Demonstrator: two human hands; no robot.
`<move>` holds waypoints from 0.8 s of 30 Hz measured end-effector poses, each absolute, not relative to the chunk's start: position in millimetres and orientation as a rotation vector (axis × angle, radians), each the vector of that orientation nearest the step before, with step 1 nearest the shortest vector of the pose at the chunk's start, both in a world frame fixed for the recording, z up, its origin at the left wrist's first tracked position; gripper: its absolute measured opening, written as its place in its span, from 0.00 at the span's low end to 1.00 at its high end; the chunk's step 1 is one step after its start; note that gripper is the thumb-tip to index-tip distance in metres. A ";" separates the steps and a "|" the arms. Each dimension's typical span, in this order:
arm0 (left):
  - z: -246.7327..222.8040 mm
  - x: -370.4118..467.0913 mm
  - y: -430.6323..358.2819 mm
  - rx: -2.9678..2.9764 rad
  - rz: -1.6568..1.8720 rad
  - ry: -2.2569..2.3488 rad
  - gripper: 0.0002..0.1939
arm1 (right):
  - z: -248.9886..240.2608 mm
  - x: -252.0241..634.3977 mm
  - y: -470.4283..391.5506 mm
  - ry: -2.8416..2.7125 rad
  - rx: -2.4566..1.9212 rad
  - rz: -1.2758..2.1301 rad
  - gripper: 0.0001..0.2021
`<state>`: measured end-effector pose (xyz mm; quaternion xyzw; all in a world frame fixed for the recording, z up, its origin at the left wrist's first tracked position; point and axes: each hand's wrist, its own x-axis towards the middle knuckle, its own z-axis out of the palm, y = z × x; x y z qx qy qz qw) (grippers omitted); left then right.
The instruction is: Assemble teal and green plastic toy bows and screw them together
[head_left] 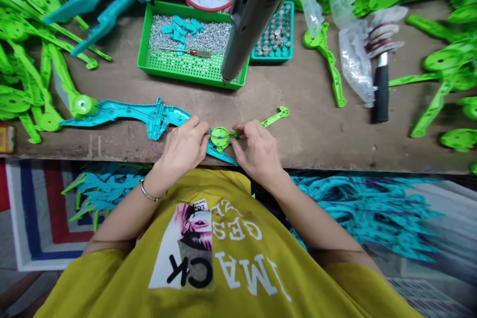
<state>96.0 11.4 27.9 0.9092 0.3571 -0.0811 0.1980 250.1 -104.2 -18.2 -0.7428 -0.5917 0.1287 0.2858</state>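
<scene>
A long blue plastic toy-bow body lies along the table's front edge, with a thin dark wire running along it and looping loosely below its middle. Over its right end sits a green plastic arm with a round disc. The wire crosses this disc between my two hands. My left hand is closed at the disc's left side, pinching the wire, palm resting over the blue body. At the right of the disc, my right hand pinches the wire with thumb and forefinger, partly covering the green arm. The fingertips hide the exact grips.
A green basket holds screws, small blue pieces and a screwdriver. A grey powered driver hangs above it. Nearby are a teal tray of metal parts and a black-handled hammer. Green parts pile up on both sides.
</scene>
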 end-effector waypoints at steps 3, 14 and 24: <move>28.6 95.4 11.3 2.543 -0.239 1.019 0.12 | -16.1 254.2 -101.5 -1.618 -1.997 0.367 0.05; 26.1 96.4 8.5 2.578 -0.241 1.041 0.11 | -12.9 268.6 -94.0 -1.817 -1.967 0.445 0.08; 25.3 95.1 7.0 2.558 -0.202 1.038 0.10 | -19.6 263.6 -91.2 -1.777 -2.009 0.379 0.08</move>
